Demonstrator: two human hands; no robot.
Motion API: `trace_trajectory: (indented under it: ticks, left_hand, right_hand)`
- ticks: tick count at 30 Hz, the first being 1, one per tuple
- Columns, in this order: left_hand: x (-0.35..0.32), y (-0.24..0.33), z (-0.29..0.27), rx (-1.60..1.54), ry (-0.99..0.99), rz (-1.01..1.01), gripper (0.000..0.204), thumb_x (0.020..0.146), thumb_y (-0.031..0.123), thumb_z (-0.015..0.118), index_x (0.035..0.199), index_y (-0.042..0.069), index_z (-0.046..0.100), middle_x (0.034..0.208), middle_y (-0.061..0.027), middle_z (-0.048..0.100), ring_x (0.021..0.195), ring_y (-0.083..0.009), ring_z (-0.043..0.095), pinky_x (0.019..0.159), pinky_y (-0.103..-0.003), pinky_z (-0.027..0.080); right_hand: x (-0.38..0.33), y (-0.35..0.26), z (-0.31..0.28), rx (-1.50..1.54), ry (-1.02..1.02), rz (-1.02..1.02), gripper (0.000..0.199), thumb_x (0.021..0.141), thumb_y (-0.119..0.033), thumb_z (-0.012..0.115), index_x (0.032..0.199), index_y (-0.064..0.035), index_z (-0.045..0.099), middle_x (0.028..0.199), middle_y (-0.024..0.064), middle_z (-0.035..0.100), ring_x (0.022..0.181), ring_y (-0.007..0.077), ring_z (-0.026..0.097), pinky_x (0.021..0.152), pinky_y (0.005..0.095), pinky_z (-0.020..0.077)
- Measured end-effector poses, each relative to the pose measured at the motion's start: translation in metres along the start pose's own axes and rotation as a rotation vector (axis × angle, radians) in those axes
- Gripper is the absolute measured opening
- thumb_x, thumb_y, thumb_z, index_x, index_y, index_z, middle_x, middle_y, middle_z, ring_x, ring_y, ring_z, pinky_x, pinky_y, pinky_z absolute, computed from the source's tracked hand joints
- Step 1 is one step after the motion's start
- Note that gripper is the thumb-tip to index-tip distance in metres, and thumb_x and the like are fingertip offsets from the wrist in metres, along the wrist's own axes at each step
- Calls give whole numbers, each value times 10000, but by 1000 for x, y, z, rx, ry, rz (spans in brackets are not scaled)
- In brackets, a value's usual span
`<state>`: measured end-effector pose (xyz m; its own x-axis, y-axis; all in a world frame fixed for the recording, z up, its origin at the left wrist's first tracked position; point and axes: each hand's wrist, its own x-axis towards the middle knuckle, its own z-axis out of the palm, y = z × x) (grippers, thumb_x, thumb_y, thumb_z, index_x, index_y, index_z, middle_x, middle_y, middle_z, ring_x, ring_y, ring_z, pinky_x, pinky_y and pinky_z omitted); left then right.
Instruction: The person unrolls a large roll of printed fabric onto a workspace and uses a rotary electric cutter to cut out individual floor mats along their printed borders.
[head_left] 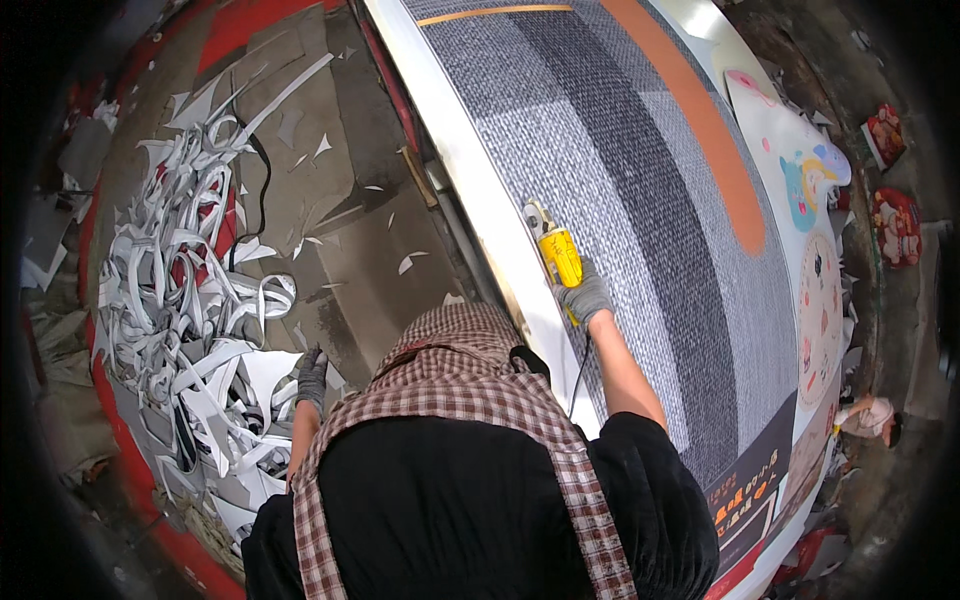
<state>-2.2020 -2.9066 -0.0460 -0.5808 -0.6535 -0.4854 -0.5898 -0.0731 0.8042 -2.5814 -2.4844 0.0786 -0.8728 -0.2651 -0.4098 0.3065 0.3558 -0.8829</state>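
Observation:
My right hand (587, 296), in a grey knit glove, is closed round the rear of a yellow handheld electric cutter (560, 256). The cutter's metal head points away from me and rests on the near-left edge of a large printed sheet (640, 190) with grey woven-look bands and an orange stripe. A dark cord (580, 375) trails from the tool toward my body. Down at my left side is my left hand (312, 378), also gloved, with its fingers stretched out beside white scraps (268, 378). Nothing shows in it, though part of the palm is hidden.
A tangled heap of white and grey offcut strips (205, 290) covers the floor at left. A pale table edge (490, 190) runs diagonally between floor and sheet. Other printed sheets (815, 290) lie along the right side. A co-worker (872, 418) is at far right.

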Motion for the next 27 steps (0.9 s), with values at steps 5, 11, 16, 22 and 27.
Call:
trace_trajectory:
  ticks: [5, 11, 16, 22, 27]
  left_hand:
    - [31, 38, 17, -174, 40, -5, 416, 858, 212, 544, 1211, 6, 472, 1176, -106, 523, 1084, -191, 467, 949, -281, 331]
    - [61, -27, -1, 38, 7, -126, 452, 862, 225, 535, 1252, 22, 431, 1236, -118, 479, 1136, -207, 439, 966, -285, 315]
    - [110, 16, -17, -216, 4, -379, 469, 854, 226, 538, 1254, 12, 421, 1242, -98, 471, 1134, -199, 429, 952, -284, 323]
    - [178, 29, -37, -14, -11, -211, 471, 861, 217, 525, 1266, 10, 405, 1253, -110, 462, 1143, -209, 425, 960, -289, 318]
    - [254, 50, -74, 150, -85, -158, 463, 851, 236, 538, 1259, 46, 430, 1238, -131, 473, 1126, -221, 437, 946, -298, 329]
  right_hand:
    - [42, -21, 12, -31, -23, -108, 192, 887, -142, 405, 1068, -107, 458, 983, 63, 550, 890, 196, 524, 741, 356, 477]
    - [85, -83, 38, -20, -94, -13, 287, 820, -118, 525, 1095, -97, 445, 995, 72, 553, 897, 200, 530, 769, 323, 468]
    - [140, -77, 53, -229, -15, -86, 588, 623, -32, 709, 1130, -53, 412, 999, 69, 557, 855, 172, 558, 755, 260, 465]
    - [190, -112, 87, -235, -2, -32, 616, 638, -45, 726, 1156, -25, 393, 1003, 73, 576, 876, 164, 560, 763, 265, 462]
    - [241, -136, 114, -180, 19, -94, 621, 637, -36, 715, 1157, -37, 375, 1028, 67, 549, 902, 179, 546, 794, 265, 449]
